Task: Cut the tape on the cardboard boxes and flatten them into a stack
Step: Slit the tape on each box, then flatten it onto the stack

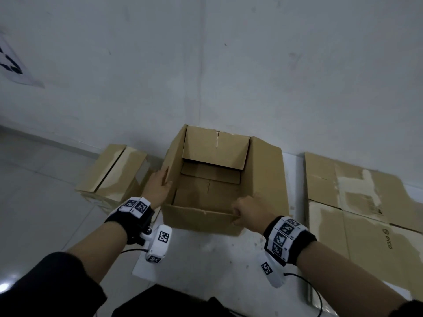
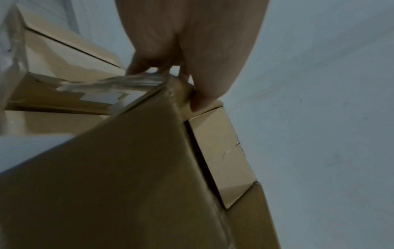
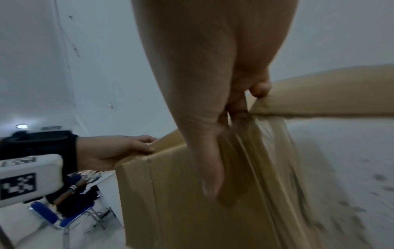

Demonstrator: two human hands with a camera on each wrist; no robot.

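An open brown cardboard box [image 1: 201, 219] stands on the floor by the wall, its top flaps raised. My left hand [image 1: 159, 185] holds the box's left wall at its upper edge, thumb on the inner side; in the right wrist view the left hand [image 3: 121, 151] pinches that edge. My right hand [image 1: 248, 213] grips the near wall's rim, fingers curled inside and thumb lying down the outer face of the box [image 3: 181, 210]. In the left wrist view, loose clear tape [image 2: 119, 82] hangs off the box [image 2: 117, 176] corner under my fingers [image 2: 138, 67].
A closed, taped box [image 1: 112, 172] sits to the left against the wall. Flattened cardboard [image 1: 357, 202] lies in a stack on the right. A white sheet [image 1: 206, 259] covers the floor under the box. A blue-padded chair [image 3: 49, 214] stands behind me.
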